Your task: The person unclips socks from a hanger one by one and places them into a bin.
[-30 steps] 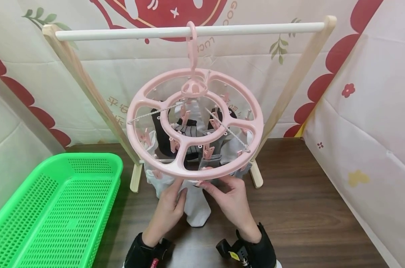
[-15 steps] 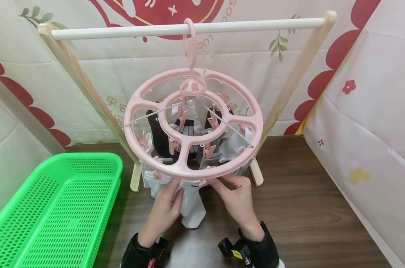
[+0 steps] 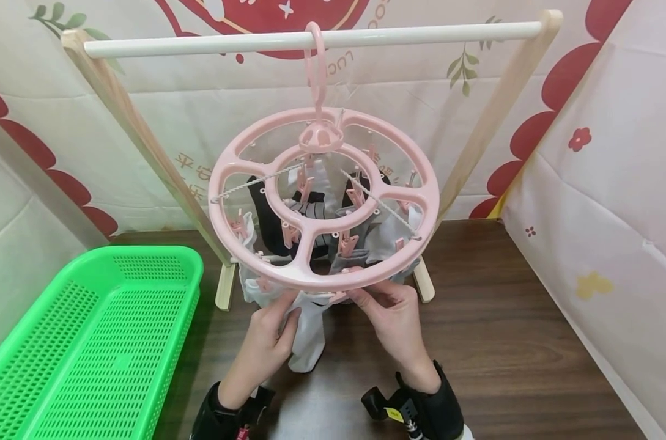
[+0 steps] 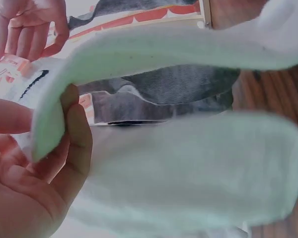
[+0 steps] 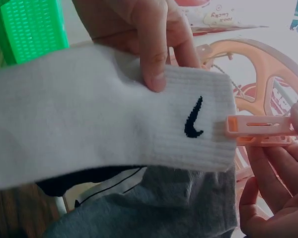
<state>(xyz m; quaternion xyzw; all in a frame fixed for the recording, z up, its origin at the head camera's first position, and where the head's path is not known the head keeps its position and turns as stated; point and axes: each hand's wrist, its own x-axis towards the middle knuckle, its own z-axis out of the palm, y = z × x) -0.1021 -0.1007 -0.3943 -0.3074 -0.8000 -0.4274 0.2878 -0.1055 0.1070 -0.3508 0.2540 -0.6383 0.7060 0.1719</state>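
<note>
A white sock [image 3: 309,336] with a black swoosh hangs below the front of a pink round drying hanger [image 3: 333,281]. My left hand [image 3: 263,342] pinches its cuff between thumb and fingers, as the left wrist view also shows. With thumb and fingers, my right hand [image 3: 393,315] holds a pink clothespin [image 5: 260,126], its tip at the edge of the sock's cuff. In the right wrist view a grey sock [image 5: 188,201] lies behind the white one. Other socks, black, grey and white, hang from clips inside and around the hanger.
The hanger hooks over a white rod [image 3: 211,43] on a wooden stand [image 3: 129,116]. A green basket [image 3: 192,287] stands at left on the brown table [image 3: 509,330]. Printed cloth [image 3: 597,201] encloses the back and sides.
The sock's hanging end has shifted left, and my left hand has moved a little left with it. My right hand has drifted slightly right, keeping its grip on the clothespin.
</note>
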